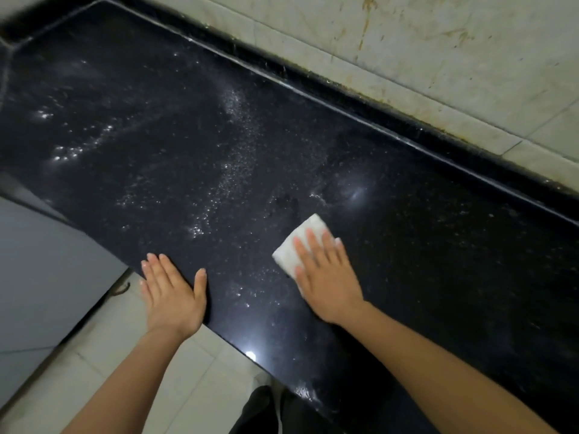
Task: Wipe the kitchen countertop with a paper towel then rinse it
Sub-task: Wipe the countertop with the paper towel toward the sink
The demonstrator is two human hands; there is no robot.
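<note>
the black speckled table [188,120] fills most of our view, running on a slant from the far left corner down to the near right, with a raised black lip along its far edge. behind that lip we see a pale tiled wall [438,42] marked with brownish stains. below the table's near edge lies a light tiled floor [125,355], and at the left a grey panel [37,277] stands against it. at the bottom edge of the view, close to the table's near edge, a bit of dark clothing [260,411] shows.

both bare forearms reach in from below. the right hand [326,283] lies palm down towards the near edge of the table, its fingers straight and spread, pressing flat on a folded white paper towel [294,249]; it is not curled round it. the towel sits on the table under those fingers, its far and left corners showing beyond them. the left hand [170,292] rests flat and released across the near edge, well apart from the towel, gripping nothing.

wet streaks and droplets [232,170] glint over the middle and left of the table.
</note>
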